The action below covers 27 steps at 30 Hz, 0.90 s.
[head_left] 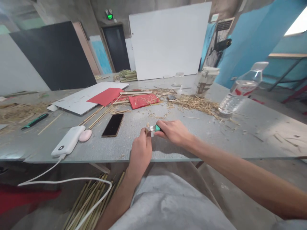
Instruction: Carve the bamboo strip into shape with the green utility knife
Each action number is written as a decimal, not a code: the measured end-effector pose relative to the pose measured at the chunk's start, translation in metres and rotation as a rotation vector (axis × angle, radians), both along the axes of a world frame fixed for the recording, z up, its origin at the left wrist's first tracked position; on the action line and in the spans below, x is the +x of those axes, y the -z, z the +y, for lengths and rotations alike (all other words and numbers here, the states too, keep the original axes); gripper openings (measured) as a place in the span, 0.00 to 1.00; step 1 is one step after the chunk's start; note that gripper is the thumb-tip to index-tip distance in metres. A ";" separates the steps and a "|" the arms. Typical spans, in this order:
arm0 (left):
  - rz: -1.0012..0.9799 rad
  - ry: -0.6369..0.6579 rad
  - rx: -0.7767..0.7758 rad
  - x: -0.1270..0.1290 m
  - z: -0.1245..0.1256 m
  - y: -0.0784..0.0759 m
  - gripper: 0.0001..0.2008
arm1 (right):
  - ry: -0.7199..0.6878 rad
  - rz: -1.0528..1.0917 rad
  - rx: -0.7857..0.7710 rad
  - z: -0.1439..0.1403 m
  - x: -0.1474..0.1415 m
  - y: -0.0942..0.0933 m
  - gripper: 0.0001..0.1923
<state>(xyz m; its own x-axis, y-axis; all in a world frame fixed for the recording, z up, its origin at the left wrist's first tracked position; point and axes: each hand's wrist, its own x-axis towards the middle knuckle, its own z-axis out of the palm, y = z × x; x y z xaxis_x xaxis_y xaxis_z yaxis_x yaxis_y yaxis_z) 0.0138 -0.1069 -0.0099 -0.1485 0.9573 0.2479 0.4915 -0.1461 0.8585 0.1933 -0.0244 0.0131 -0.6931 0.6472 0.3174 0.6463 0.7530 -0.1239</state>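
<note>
Head view: the right hand [174, 131] closes around a green-handled small knife [153, 128], blade toward the left hand [141, 150], whose fingers pinch what seems a short pale bamboo piece [147, 126] just above the grey surface [240, 127], steadying it against the blade. Well apart to the right, a clear plastic bottle [240, 89] holds water; a lidded cup [206, 81] stands beyond scattered shavings [194, 103].

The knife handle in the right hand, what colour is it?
Green, seen on the knife handle beside the right hand in the head view.
</note>
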 end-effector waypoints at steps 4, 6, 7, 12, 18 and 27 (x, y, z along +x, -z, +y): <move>-0.031 0.032 -0.087 -0.007 0.008 -0.003 0.08 | 0.077 -0.027 -0.039 0.002 -0.003 0.002 0.34; -0.087 0.088 -0.150 -0.012 0.011 -0.003 0.10 | 0.142 -0.028 -0.052 0.006 -0.003 0.003 0.31; -0.126 0.118 -0.180 -0.015 0.013 -0.002 0.13 | 0.180 -0.024 -0.056 0.008 -0.003 0.003 0.30; -0.339 0.212 -0.252 -0.023 0.018 0.002 0.24 | 0.310 0.005 -0.070 0.012 -0.001 0.001 0.27; -0.458 0.229 -0.259 -0.024 0.017 0.000 0.27 | 0.257 0.045 -0.071 -0.001 -0.006 -0.003 0.21; -0.348 0.170 -0.161 -0.021 0.015 0.006 0.18 | 0.125 0.063 -0.076 -0.004 -0.007 0.000 0.25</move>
<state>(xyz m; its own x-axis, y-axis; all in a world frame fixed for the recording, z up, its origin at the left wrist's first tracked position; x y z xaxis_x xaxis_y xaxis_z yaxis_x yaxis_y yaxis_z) -0.0071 -0.0920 -0.0163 -0.0335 0.9979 0.0559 0.1486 -0.0503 0.9876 0.1860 -0.0284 0.0133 -0.5858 0.7511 0.3045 0.7235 0.6539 -0.2213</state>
